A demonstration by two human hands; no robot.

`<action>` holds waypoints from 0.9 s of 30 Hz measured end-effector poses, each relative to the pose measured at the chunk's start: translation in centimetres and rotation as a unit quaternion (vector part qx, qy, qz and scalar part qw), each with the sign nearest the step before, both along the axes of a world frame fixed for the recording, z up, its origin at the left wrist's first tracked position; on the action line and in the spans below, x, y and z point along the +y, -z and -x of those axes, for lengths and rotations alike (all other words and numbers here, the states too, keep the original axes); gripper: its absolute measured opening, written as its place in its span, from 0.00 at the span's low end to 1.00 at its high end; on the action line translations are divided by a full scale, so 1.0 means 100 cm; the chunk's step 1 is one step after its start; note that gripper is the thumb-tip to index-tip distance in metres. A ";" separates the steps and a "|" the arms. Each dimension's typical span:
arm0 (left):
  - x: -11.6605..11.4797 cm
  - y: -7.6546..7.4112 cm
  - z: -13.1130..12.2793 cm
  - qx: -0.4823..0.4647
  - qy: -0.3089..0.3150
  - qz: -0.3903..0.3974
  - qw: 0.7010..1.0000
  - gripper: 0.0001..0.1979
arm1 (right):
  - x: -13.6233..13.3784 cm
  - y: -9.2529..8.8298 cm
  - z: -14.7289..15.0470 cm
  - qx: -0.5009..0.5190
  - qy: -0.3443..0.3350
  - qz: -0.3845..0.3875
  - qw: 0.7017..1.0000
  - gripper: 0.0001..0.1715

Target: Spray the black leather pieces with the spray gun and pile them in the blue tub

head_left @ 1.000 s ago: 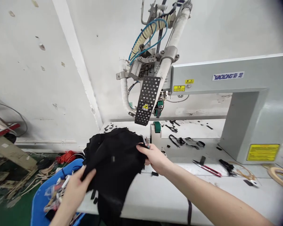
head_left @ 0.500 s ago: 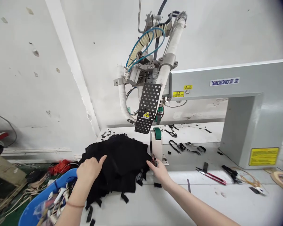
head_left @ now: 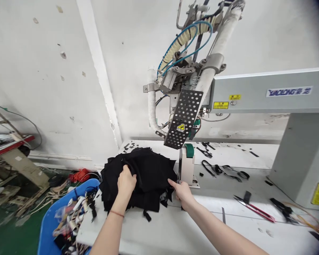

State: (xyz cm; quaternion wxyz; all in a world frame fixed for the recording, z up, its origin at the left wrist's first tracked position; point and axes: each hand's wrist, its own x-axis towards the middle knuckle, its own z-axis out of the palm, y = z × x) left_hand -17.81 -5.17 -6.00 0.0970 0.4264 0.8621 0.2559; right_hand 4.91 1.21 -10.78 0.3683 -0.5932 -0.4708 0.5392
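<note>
A loose pile of black fabric pieces (head_left: 154,173) lies on the white table beside the machine's post. My left hand (head_left: 127,181) is on the pile's left part, its fingers closed on a raised fold of the black fabric. At the pile's right edge is my right hand (head_left: 183,192), index finger stretched toward the cloth. Slim metal points of what look like thread snips (head_left: 178,177) stick up from the right hand's curled fingers; the rest of that tool is hidden in the palm.
A post with a green roller (head_left: 189,151) stands right of the pile, under a perforated black guard (head_left: 184,118). Red-handled tweezers (head_left: 255,209) and black strips (head_left: 224,170) lie to the right. A blue tub (head_left: 46,226) of scraps stands at the left.
My left hand has moved from above the pile's left side onto the cloth and lifted a fold. My right hand stays at the pile's right edge. The view has swung left.
</note>
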 end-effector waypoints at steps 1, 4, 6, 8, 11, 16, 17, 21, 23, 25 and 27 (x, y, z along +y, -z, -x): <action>0.000 -0.002 0.000 0.019 0.009 -0.009 1.000 0.14 | 0.001 -0.002 0.001 0.002 0.009 0.006 1.000 0.24; -0.001 -0.006 0.003 0.091 0.027 -0.035 0.995 0.10 | 0.002 -0.006 0.002 -0.010 0.032 -0.001 0.999 0.23; -0.003 -0.009 0.007 0.118 0.023 -0.044 0.992 0.09 | 0.002 -0.008 0.001 -0.029 0.036 -0.029 0.998 0.22; -0.007 -0.012 0.012 0.125 0.013 -0.058 0.990 0.09 | 0.002 -0.009 -0.001 -0.056 0.032 -0.072 0.995 0.21; -0.012 -0.014 0.022 0.105 -0.002 -0.089 0.990 0.13 | 0.002 -0.011 -0.002 -0.128 0.024 -0.133 0.983 0.21; -0.011 -0.006 0.041 0.066 -0.069 -0.117 0.989 0.18 | 0.012 -0.020 0.009 -0.186 0.008 -0.232 0.955 0.21; -0.010 -0.003 0.043 0.056 -0.078 -0.096 0.991 0.18 | 0.015 -0.022 0.014 -0.197 -0.005 -0.233 0.952 0.20; -0.005 0.006 0.048 0.022 -0.077 -0.031 0.996 0.18 | 0.011 -0.025 0.027 -0.310 -0.025 -0.243 0.919 0.32; -0.004 0.009 0.052 0.021 -0.076 -0.029 0.996 0.16 | 0.002 -0.022 0.027 -0.371 -0.092 -0.327 0.864 0.46; -0.002 0.009 0.056 0.020 -0.072 -0.030 0.997 0.13 | -0.005 -0.019 0.024 -0.424 -0.221 -0.383 0.790 0.50; 0.001 0.006 0.060 0.017 -0.061 -0.034 0.997 0.10 | -0.003 -0.019 0.020 -0.453 -0.325 -0.385 0.735 0.44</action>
